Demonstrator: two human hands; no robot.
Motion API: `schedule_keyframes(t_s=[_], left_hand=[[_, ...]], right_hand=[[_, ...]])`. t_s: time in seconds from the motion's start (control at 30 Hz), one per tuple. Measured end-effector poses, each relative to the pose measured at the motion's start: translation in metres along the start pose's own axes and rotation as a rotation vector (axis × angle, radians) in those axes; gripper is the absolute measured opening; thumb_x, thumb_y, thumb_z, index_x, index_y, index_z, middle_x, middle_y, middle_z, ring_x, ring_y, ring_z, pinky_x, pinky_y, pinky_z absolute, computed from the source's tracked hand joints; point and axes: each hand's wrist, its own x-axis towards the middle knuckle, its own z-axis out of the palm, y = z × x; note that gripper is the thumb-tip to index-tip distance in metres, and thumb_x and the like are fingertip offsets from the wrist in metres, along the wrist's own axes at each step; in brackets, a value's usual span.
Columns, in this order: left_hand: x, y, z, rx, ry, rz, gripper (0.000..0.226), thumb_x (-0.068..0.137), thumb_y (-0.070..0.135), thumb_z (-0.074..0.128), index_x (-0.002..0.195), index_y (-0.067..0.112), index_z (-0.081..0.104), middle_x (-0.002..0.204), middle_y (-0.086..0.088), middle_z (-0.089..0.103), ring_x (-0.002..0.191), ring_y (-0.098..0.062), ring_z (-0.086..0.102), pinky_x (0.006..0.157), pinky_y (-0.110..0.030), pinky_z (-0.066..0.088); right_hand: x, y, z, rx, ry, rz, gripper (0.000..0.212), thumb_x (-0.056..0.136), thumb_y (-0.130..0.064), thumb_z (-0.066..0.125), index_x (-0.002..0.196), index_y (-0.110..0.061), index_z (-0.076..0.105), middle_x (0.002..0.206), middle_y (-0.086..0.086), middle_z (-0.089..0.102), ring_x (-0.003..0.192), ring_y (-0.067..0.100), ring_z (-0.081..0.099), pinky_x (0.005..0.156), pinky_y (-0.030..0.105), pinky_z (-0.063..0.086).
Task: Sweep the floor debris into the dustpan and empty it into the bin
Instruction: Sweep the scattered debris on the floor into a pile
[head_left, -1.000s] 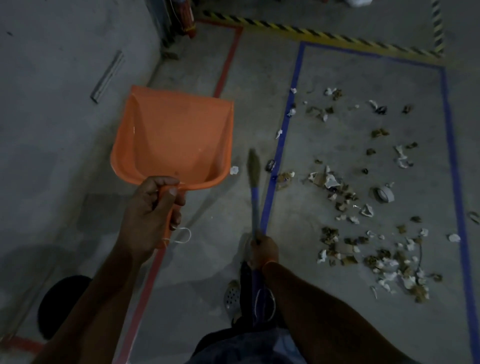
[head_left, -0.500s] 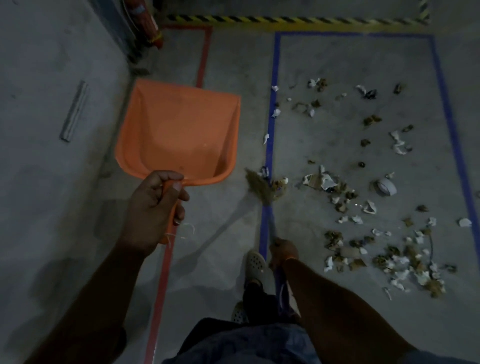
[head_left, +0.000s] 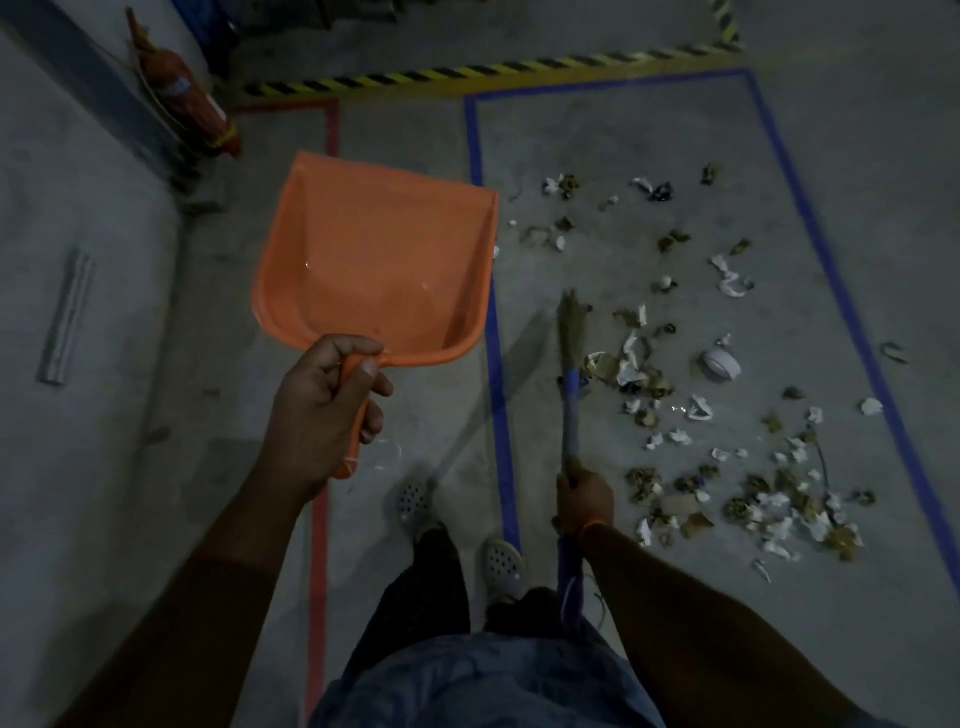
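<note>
- The left hand (head_left: 324, 410) grips the handle of the orange dustpan (head_left: 379, 260), fingers curled round it and the thumb laid along the top near where the handle meets the pan.
- The dustpan is held up off the floor, its open mouth pointing away from the fingers; nothing shows inside it.
- The right hand (head_left: 584, 496) is closed round the shaft of the broom (head_left: 571, 374), which runs forward from the fingers to a straw-coloured bristle head.
- The bristle head sits ahead of the right fingers, just inside the blue tape line (head_left: 496, 364) and at the near edge of the debris (head_left: 727, 467).
- The debris, torn white paper scraps and brown crumpled bits, lies scattered over the concrete floor (head_left: 415, 130) ahead and to the right of the right fingers, inside the blue taped rectangle; the thickest patch is to the right of that hand.
- A roll of white tape (head_left: 721, 365) lies among the scraps, to the right of the bristles.
- A red tape line (head_left: 319, 571) runs beneath the left fingers.
- A red fire extinguisher (head_left: 184, 98) stands against the wall far ahead and left of the dustpan, and yellow-black hazard tape (head_left: 493, 73) crosses the floor beyond it.
- Two perforated clogs (head_left: 501, 558) show below, between the two arms.
</note>
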Motion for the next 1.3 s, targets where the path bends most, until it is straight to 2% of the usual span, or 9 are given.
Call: schedule_keyframes(t_s=[0.13, 0.3, 0.4, 0.5, 0.67, 0.93, 1.03, 1.17, 1.3], left_hand=[[0.029, 0.002, -0.006, 0.010, -0.013, -0.001, 0.014, 0.106, 0.011, 0.053, 0.108, 0.021, 0.063, 0.082, -0.005, 0.068, 0.052, -0.017, 0.056, 0.048, -0.029, 0.048], [0.079, 0.006, -0.022, 0.012, -0.022, -0.009, 0.014, 0.106, 0.009, 0.052, 0.109, 0.018, 0.062, 0.081, -0.004, 0.068, 0.051, -0.014, 0.056, 0.046, -0.025, 0.047], [0.110, 0.008, -0.040, 0.023, -0.016, -0.012, 0.015, 0.106, 0.009, 0.052, 0.107, 0.020, 0.062, 0.081, -0.005, 0.068, 0.051, -0.014, 0.056, 0.045, -0.024, 0.046], [0.142, 0.005, -0.062, 0.033, -0.011, -0.042, 0.014, 0.106, 0.009, 0.052, 0.108, 0.018, 0.062, 0.082, -0.011, 0.067, 0.050, -0.016, 0.055, 0.044, -0.025, 0.045], [0.200, 0.003, -0.089, 0.023, -0.020, -0.083, 0.013, 0.106, 0.010, 0.054, 0.109, 0.020, 0.063, 0.082, -0.008, 0.068, 0.052, -0.017, 0.056, 0.046, -0.026, 0.047], [0.270, 0.011, -0.094, 0.033, -0.074, -0.079, 0.012, 0.105, 0.011, 0.054, 0.110, 0.017, 0.063, 0.080, -0.004, 0.069, 0.051, -0.015, 0.057, 0.045, -0.025, 0.047], [0.296, 0.018, -0.094, 0.047, -0.093, -0.059, 0.012, 0.106, 0.010, 0.054, 0.112, 0.016, 0.062, 0.081, -0.004, 0.069, 0.051, -0.014, 0.057, 0.045, -0.025, 0.047], [0.331, 0.026, -0.092, 0.052, -0.103, -0.028, 0.013, 0.105, 0.009, 0.054, 0.112, 0.016, 0.062, 0.082, -0.006, 0.068, 0.051, -0.015, 0.057, 0.045, -0.025, 0.047], [0.361, 0.034, -0.095, 0.065, -0.098, -0.028, 0.014, 0.105, 0.010, 0.054, 0.109, 0.019, 0.063, 0.083, -0.010, 0.068, 0.051, -0.017, 0.057, 0.045, -0.025, 0.046]], right_hand=[[0.020, -0.026, 0.013, -0.034, -0.182, -0.044, 0.036, 0.097, -0.025, 0.052, 0.133, -0.022, 0.054, 0.088, 0.005, 0.065, 0.066, 0.023, 0.067, 0.055, 0.036, 0.061], [0.056, -0.083, 0.035, -0.164, -0.297, -0.042, 0.033, 0.094, -0.027, 0.056, 0.123, -0.016, 0.064, 0.093, 0.008, 0.069, 0.060, 0.017, 0.065, 0.063, 0.027, 0.056], [0.084, -0.098, 0.043, -0.162, -0.290, 0.024, 0.035, 0.092, -0.024, 0.058, 0.124, -0.013, 0.064, 0.108, 0.014, 0.070, 0.091, 0.030, 0.070, 0.089, 0.038, 0.056], [0.103, -0.107, 0.045, -0.074, -0.190, 0.119, 0.033, 0.091, -0.021, 0.058, 0.122, -0.012, 0.064, 0.089, 0.014, 0.071, 0.075, 0.034, 0.071, 0.074, 0.044, 0.060], [0.119, -0.142, 0.033, 0.022, -0.002, 0.163, 0.032, 0.096, -0.024, 0.053, 0.126, -0.016, 0.059, 0.082, 0.010, 0.065, 0.056, 0.027, 0.066, 0.045, 0.028, 0.053], [0.146, -0.215, 0.039, 0.072, 0.071, 0.030, 0.022, 0.095, -0.025, 0.051, 0.116, -0.023, 0.058, 0.082, 0.013, 0.066, 0.060, 0.032, 0.068, 0.054, 0.045, 0.060], [0.168, -0.248, 0.052, -0.034, -0.018, -0.078, 0.036, 0.091, -0.027, 0.054, 0.127, -0.023, 0.058, 0.090, 0.006, 0.065, 0.079, 0.034, 0.068, 0.073, 0.052, 0.059], [0.196, -0.297, 0.073, -0.181, -0.126, -0.124, 0.040, 0.091, -0.027, 0.058, 0.129, -0.017, 0.061, 0.113, 0.016, 0.068, 0.097, 0.037, 0.067, 0.088, 0.047, 0.054], [0.231, -0.326, 0.079, -0.172, -0.176, -0.057, 0.037, 0.091, -0.028, 0.057, 0.124, -0.012, 0.063, 0.112, 0.016, 0.069, 0.093, 0.035, 0.068, 0.092, 0.041, 0.054]])
